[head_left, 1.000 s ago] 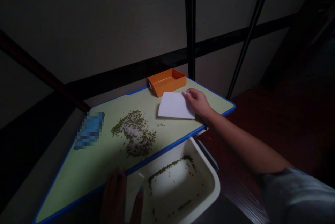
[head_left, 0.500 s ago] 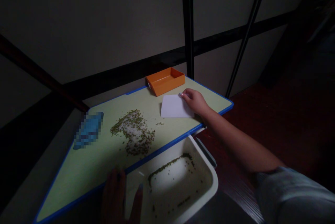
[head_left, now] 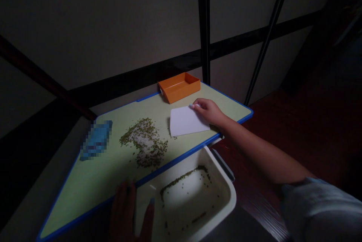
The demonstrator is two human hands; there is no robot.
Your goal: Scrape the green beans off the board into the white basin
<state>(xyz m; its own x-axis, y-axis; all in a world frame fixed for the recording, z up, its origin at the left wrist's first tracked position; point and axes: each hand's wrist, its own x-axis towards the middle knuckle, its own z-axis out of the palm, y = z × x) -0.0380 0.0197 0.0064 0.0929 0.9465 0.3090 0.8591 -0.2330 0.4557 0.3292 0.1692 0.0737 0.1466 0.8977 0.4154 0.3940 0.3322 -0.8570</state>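
My right hand (head_left: 208, 111) pinches the top edge of a white sheet of card (head_left: 188, 120) between thumb and fingers. The card leans low over the right part of a pale green tabletop (head_left: 93, 189), its lower left corner beside a few stray grains. Left of it lies a spread heap of small green grains mixed with white ones (head_left: 147, 142). In the dark at the bottom, my left hand (head_left: 128, 213) grips the left side of a white plastic bin (head_left: 230, 196), thumb inside and fingers outside. Green grains line the bin's inner bottom edges.
An orange open tray (head_left: 183, 91) stands at the back of the table, near the panelled wall. A blue packet (head_left: 97, 140), partly blurred out, lies at the left edge. The table has a raised blue rim, and the bin sits against its front edge.
My right hand has drawn the card slightly left and towards me, over the few stray grains. My left hand and the bin have stayed put.
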